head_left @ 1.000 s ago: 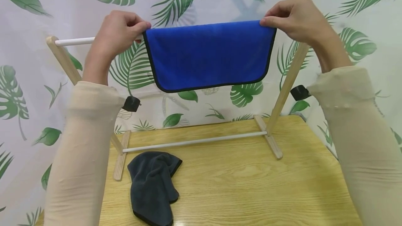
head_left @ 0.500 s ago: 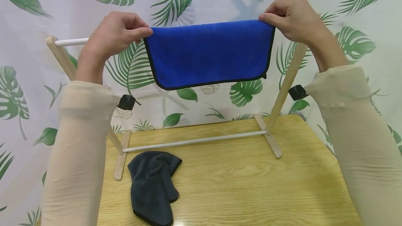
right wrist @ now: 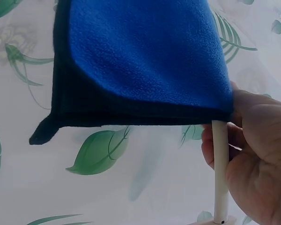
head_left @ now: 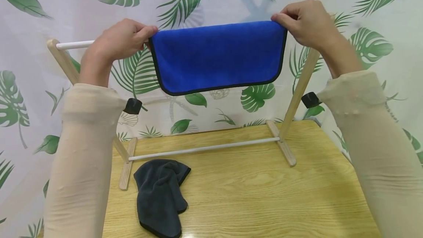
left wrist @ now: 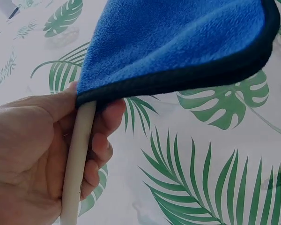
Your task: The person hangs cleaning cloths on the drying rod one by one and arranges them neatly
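Observation:
A blue towel [head_left: 218, 56] with black edging hangs folded over the white top rail [left wrist: 79, 159] of a wooden rack. At the towel's upper left corner, my left hand [head_left: 120, 41] pinches the cloth against the rail, thumb in front and fingers behind. My right hand [head_left: 307, 23] grips the opposite upper corner between thumb and fingers. Beneath it, in the right wrist view, the bare rail end [right wrist: 220, 178] comes out past the towel. A small dark tab [right wrist: 42, 133] sticks out from the towel's lower edge there. The two layers hang nearly level.
A crumpled dark grey towel [head_left: 160, 195] lies at the left of the wooden table [head_left: 251, 194]. The rack's feet [head_left: 282, 144] and lower white bar [head_left: 205, 150] stand toward the back. A leaf-patterned backdrop [head_left: 211, 115] is close behind.
My left thumb shifts slightly on the towel's corner, and the left wrist has moved a little outward. The right hand keeps its hold. The towel stays over the rail, almost unmoved.

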{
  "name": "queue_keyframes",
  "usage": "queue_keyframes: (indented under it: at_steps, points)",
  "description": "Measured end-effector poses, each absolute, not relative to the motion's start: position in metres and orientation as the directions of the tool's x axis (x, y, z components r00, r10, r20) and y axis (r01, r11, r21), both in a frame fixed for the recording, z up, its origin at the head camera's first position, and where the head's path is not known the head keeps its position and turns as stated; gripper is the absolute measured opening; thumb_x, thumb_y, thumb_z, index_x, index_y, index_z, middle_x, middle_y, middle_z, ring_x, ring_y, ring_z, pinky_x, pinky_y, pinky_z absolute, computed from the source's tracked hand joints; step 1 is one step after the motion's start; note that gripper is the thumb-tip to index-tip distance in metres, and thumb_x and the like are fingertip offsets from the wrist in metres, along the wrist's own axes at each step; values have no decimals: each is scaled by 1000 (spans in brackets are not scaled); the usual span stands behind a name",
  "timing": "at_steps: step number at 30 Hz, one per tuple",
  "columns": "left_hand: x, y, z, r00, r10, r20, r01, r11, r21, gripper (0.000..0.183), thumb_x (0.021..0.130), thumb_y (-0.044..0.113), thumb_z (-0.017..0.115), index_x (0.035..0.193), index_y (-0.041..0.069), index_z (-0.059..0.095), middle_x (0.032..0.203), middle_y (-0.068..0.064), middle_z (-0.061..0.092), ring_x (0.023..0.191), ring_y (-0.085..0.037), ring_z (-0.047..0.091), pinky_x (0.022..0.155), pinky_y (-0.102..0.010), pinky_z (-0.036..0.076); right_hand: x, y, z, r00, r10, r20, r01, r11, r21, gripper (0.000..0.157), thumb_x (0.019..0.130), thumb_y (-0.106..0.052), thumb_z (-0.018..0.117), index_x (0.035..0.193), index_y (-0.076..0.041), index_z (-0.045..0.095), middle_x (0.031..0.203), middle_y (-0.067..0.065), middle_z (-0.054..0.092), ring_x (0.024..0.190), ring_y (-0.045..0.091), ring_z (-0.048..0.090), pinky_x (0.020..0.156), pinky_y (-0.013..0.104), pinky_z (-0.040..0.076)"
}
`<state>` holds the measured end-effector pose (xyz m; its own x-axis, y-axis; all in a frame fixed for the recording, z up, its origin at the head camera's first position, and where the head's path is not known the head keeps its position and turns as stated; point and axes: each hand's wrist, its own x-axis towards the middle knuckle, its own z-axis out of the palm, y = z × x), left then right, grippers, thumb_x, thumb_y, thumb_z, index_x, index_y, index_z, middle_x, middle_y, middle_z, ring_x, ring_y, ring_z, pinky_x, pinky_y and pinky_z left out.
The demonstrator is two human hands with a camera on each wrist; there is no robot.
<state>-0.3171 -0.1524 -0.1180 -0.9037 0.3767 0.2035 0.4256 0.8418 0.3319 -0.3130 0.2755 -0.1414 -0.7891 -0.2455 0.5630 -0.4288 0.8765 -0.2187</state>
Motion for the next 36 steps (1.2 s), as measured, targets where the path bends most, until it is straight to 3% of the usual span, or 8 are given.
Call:
queue_keyframes:
  at_steps: [4, 11, 16, 19, 25, 31, 36]
  points:
    - [-317, -152, -120, -908, 362, 213, 413, 860, 301, 61, 112, 50, 27, 102, 3, 65, 95, -15, 56, 90, -30, 48, 81, -46, 33, -314, 274, -143, -776, -247, 580, -421, 888, -186, 41, 110, -30, 51, 101, 4, 71, 77, 11, 49, 71, 24, 43, 61, 27, 31]
    - [-317, -149, -129, -898, 299, 324, 413, 827, 381, 46, 111, 46, 37, 135, 11, 56, 108, -15, 62, 100, -30, 55, 88, -46, 34, -315, 272, -143, -784, -232, 576, -389, 907, -164, 44, 111, -31, 48, 87, 1, 67, 67, 7, 45, 68, 24, 44, 59, 26, 30]
    - [-317, -152, -129, -886, 314, 342, 438, 810, 390, 47, 108, 49, 47, 124, 8, 62, 108, -14, 66, 101, -28, 54, 88, -45, 36, -314, 271, -143, -782, -224, 581, -382, 910, -162, 45, 111, -30, 47, 85, 1, 66, 66, 7, 45, 68, 24, 44, 59, 25, 31]
    - [-316, -155, -128, -881, 341, 328, 456, 798, 395, 48, 106, 48, 51, 126, 7, 65, 109, -13, 66, 101, -27, 53, 88, -44, 38, -314, 271, -143, -778, -224, 587, -388, 906, -168, 45, 111, -31, 47, 85, 1, 67, 66, 7, 46, 68, 24, 44, 58, 24, 31]
    - [-317, -156, -126, -870, 373, 324, 472, 821, 322, 49, 109, 48, 45, 124, 8, 70, 83, -8, 53, 84, -27, 48, 77, -41, 33, -313, 269, -143, -767, -228, 600, -399, 902, -166, 49, 111, -35, 46, 90, 2, 70, 70, 12, 50, 69, 24, 46, 58, 25, 32]
    - [-318, -155, -128, -878, 355, 322, 453, 832, 321, 50, 108, 50, 46, 127, 11, 71, 84, -10, 56, 85, -26, 49, 79, -41, 32, -312, 269, -144, -748, -226, 623, -417, 892, -176, 49, 111, -34, 47, 90, 4, 70, 72, 13, 50, 68, 24, 44, 59, 27, 32]
    - [-320, -153, -130, -877, 347, 331, 448, 839, 308, 50, 108, 51, 47, 126, 12, 71, 88, -9, 56, 90, -26, 50, 82, -43, 33, -314, 276, -148, -712, -165, 683, -456, 848, -270, 44, 110, -33, 50, 109, 3, 77, 87, 11, 62, 70, 14, 45, 63, 25, 33]
